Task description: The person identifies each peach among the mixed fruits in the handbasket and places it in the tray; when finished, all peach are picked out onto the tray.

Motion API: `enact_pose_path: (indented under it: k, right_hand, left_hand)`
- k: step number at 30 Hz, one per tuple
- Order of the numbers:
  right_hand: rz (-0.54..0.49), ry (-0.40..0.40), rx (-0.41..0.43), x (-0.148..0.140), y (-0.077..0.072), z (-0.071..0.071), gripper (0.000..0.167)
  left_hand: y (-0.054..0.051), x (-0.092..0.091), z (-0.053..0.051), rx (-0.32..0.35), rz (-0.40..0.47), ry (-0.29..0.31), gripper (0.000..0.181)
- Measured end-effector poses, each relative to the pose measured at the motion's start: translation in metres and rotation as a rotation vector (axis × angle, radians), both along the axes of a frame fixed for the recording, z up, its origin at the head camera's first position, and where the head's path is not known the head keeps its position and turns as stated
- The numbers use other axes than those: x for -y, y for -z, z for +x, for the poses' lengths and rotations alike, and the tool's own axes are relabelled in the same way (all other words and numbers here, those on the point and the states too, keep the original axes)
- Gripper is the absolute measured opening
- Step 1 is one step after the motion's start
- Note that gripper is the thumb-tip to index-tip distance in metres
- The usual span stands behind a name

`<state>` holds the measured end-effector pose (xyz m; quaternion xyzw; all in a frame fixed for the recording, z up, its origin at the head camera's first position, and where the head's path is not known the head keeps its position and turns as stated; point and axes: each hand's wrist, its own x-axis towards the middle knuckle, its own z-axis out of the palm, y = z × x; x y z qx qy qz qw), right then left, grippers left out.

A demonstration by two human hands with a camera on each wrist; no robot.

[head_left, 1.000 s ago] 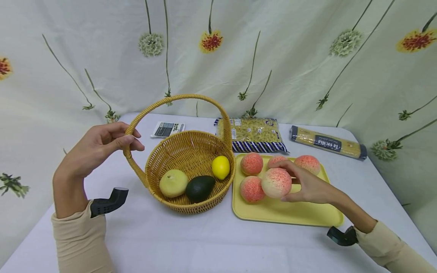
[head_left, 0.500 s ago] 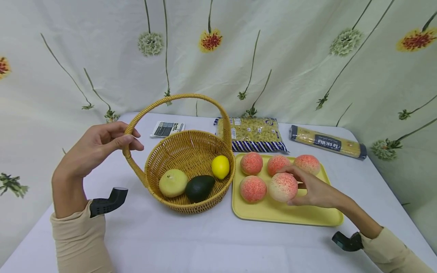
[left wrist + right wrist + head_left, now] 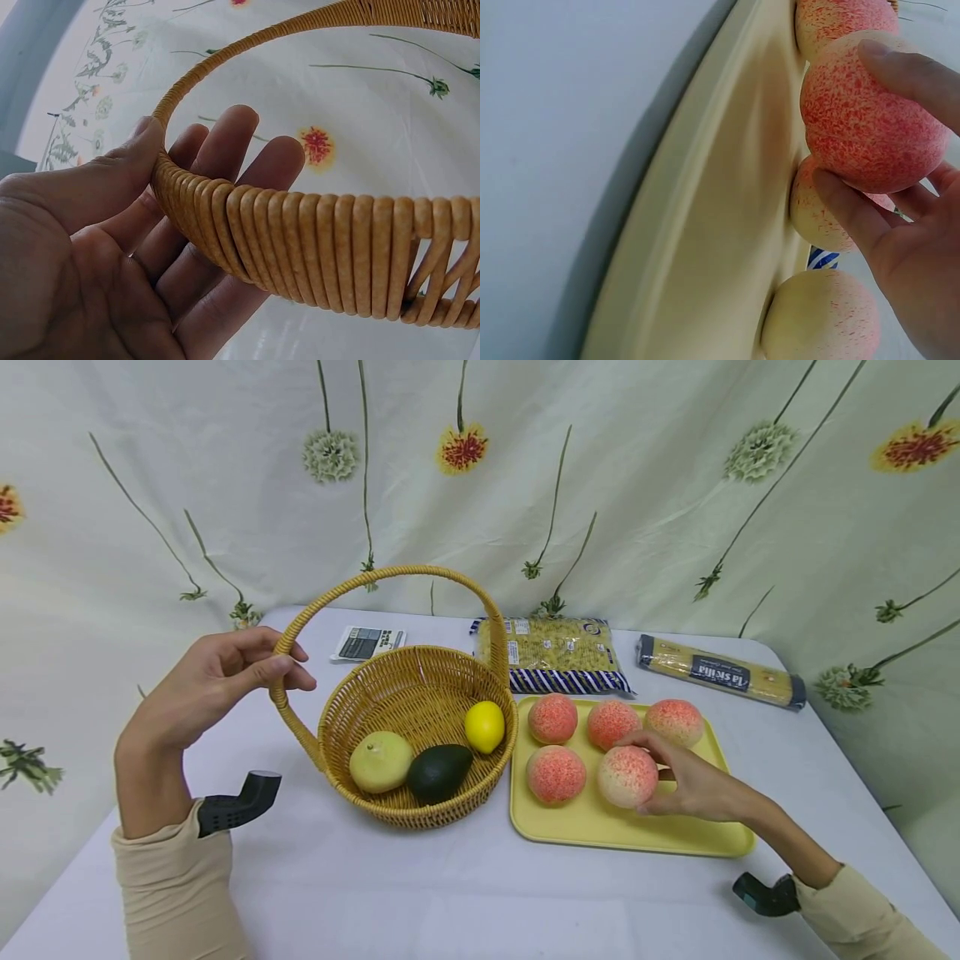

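Note:
My left hand [image 3: 217, 685] grips the left side of the arched handle [image 3: 300, 240] of a wicker basket [image 3: 420, 672], thumb on one side and fingers on the other. In the basket lie a pale yellow-green round fruit [image 3: 382, 762], a dark green avocado [image 3: 439, 774] and a yellow lemon [image 3: 484, 727]. Over the yellow tray [image 3: 637, 833], my right hand [image 3: 686, 781] holds a pink-and-cream peach [image 3: 874, 112] between thumb and fingers. In the right wrist view this peach appears just off the tray surface. Several other peaches [image 3: 555, 774] sit on the tray around it.
Behind the tray lies a bag of pasta [image 3: 551, 652] with a striped edge. A spaghetti pack [image 3: 722, 672] is at the back right. A small white packet [image 3: 368, 644] rests behind the basket. The white-covered table [image 3: 420, 893] runs up to a flowered cloth backdrop.
My right hand has moved the held peach a little to the right and down, uncovering the peach behind it. The left hand and the basket stay nearly still.

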<state>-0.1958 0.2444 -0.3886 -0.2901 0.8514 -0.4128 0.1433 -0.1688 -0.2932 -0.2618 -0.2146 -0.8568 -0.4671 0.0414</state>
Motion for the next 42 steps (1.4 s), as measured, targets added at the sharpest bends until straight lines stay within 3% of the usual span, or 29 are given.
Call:
enact_pose_path:
  k: [11, 31, 42]
  right_hand:
    - [0.048, -0.024, -0.005, -0.0004, 0.0083, 0.0002, 0.077]
    - [0.088, -0.053, 0.075, -0.0033, 0.0081, -0.0009, 0.077]
    - [0.097, -0.048, 0.07, -0.0038, 0.0091, -0.0005, 0.078]
  left_hand:
    - [0.0, -0.0001, -0.0006, 0.001, -0.001, 0.0, 0.014]
    - [-0.0002, 0.0007, -0.0003, -0.014, 0.001, 0.005, 0.013]
    - [0.0001, 0.0005, -0.0006, -0.014, 0.007, 0.011, 0.012]
